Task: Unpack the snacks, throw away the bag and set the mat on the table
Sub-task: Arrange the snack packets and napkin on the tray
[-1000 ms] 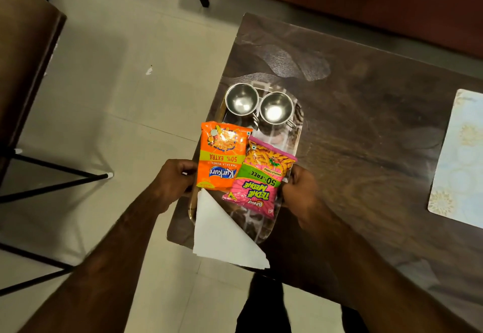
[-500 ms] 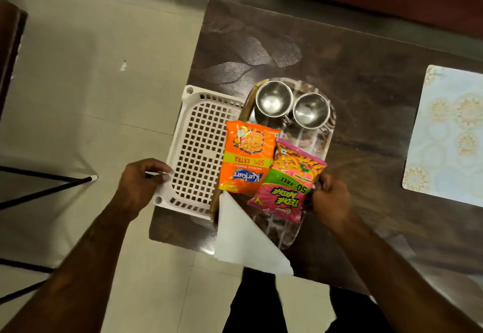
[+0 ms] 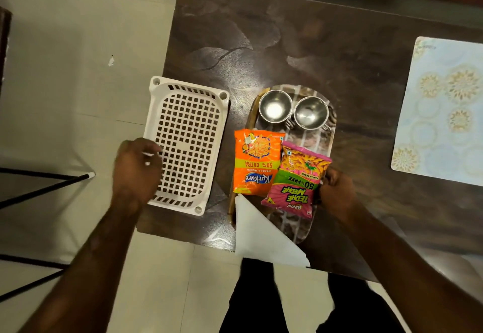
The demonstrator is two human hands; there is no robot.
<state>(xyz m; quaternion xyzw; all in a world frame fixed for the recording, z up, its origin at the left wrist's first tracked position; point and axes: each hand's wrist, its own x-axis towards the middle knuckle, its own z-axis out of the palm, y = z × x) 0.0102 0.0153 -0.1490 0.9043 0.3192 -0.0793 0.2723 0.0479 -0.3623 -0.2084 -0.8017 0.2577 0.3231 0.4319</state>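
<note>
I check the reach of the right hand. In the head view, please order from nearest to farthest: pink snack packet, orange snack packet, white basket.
1. Pink snack packet, beside the right hand.
2. Orange snack packet, further left on the tray.
3. White basket, at the table's left edge.

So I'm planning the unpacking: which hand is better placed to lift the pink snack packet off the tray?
Right. The right hand is already at the pink snack packet, on the tray's right edge. The left hand is busy on the white perforated basket, across the orange packet.
</note>
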